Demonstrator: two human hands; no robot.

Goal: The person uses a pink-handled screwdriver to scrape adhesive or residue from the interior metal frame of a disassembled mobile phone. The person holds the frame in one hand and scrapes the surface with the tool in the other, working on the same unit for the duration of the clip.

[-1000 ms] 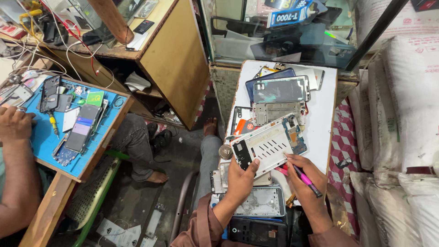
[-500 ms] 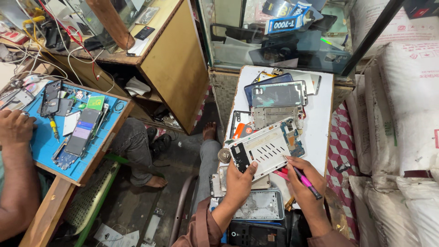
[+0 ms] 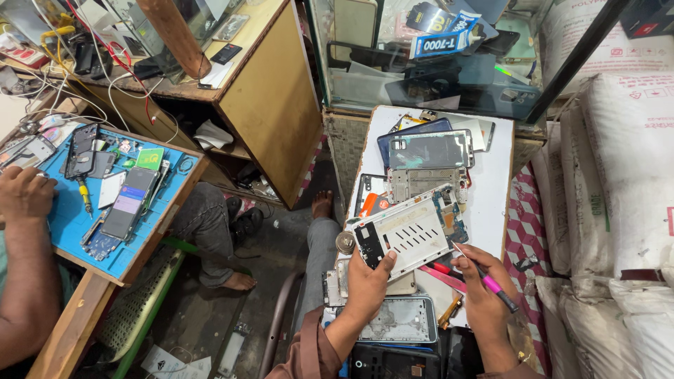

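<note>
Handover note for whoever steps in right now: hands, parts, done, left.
Left hand: grips the opened phone frame at its near edge, tilted above the white board.
Right hand: holds a pink tool, tip at the frame's right corner.
Parts: more frames and panels are stacked on the board; another frame lies near the wrists.
Done: frame is stripped open, circuit board visible.
Left: work at that corner is unfinished.
</note>
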